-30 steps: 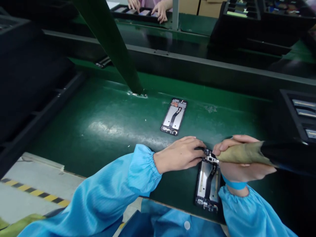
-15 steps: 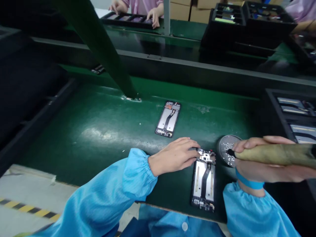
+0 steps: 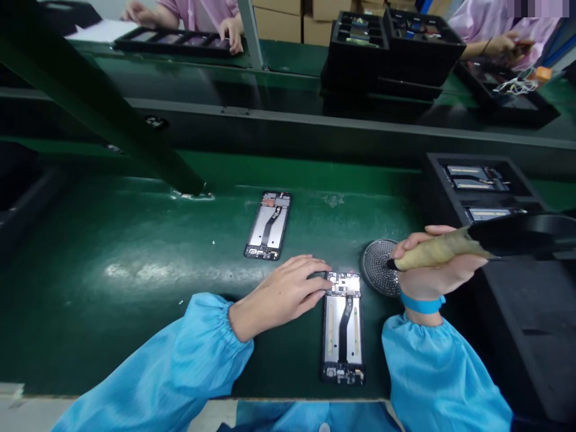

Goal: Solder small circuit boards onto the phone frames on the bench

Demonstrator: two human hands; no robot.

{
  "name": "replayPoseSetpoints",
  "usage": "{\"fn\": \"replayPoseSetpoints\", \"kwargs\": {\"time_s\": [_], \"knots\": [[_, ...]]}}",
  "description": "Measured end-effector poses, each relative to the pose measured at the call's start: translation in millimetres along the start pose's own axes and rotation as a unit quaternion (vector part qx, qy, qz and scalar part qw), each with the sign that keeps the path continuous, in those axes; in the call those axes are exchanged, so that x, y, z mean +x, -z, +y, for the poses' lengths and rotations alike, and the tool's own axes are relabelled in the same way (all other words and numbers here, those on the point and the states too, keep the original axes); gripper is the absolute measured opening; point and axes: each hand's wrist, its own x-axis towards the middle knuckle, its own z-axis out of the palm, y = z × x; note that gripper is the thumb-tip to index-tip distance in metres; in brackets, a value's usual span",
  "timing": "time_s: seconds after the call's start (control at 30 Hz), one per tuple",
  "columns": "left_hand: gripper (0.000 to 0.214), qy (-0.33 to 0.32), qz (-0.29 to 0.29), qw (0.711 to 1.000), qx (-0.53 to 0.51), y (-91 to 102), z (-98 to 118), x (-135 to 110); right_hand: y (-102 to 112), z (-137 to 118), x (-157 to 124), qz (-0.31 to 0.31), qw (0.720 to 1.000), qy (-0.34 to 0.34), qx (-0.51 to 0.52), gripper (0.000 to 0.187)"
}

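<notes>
My left hand [image 3: 288, 289] reaches in from the left, fingers stretched out and apart. Its fingertips touch the upper left edge of an opened smartphone [image 3: 352, 330], which lies on the green bench with circuit board and ribbon cable exposed. In my right hand [image 3: 425, 279] is an electric screwdriver [image 3: 429, 251], its grip wrapped in yellowish tape. The tool's tip points at a round metal screw dish [image 3: 375, 264] with a dimpled surface; any screw on the tip is too small to see. A second opened smartphone [image 3: 269, 225] lies farther back.
To the right stands a black tray [image 3: 432, 174] with phone parts in its compartments. A green post [image 3: 148, 150] slants up at left. Across the divider, two co-workers in pink handle items near stacked black trays [image 3: 382, 66].
The view has swung right, so the bench things sit farther left. My right hand still holds the screwdriver near the dish, and my left fingertips remain at the smartphone's edge.
</notes>
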Motion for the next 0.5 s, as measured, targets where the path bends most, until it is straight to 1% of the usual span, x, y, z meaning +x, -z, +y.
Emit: {"fn": "replayPoseSetpoints", "kwargs": {"time_s": [0.13, 0.2, 0.3, 0.37, 0.4, 0.47, 0.5], "knots": [[0.022, -0.002, 0.008, 1.000, -0.002, 0.2, -1, 0, 4, -2, 2, -0.005, 1.000, -0.007, 0.000, 0.068], [0.021, -0.001, 0.013, 1.000, -0.003, -0.1, -1, 1, 6, -11, 1, -0.007, 1.000, 0.001, 0.027, 0.068], [0.020, -0.011, 0.013, 1.000, -0.004, -0.2, -1, 3, 5, -31, -9, -0.018, 0.997, 0.019, 0.070, 0.060], [0.021, -0.025, 0.009, 1.000, -0.005, 0.3, -2, 5, 1, -41, -21, -0.083, 0.992, 0.004, 0.090, 0.060], [0.021, -0.028, 0.008, 1.000, -0.006, 0.5, -2, 5, -2, -43, -28, -0.131, 0.986, -0.012, 0.102, 0.061], [0.021, -0.026, 0.010, 1.000, -0.008, 0.7, -3, 6, -10, -42, -43, -0.209, 0.969, -0.042, 0.125, 0.064], [0.021, -0.022, 0.013, 1.000, -0.010, 0.6, -3, 6, -14, -40, -50, -0.231, 0.963, -0.051, 0.130, 0.064]]}}
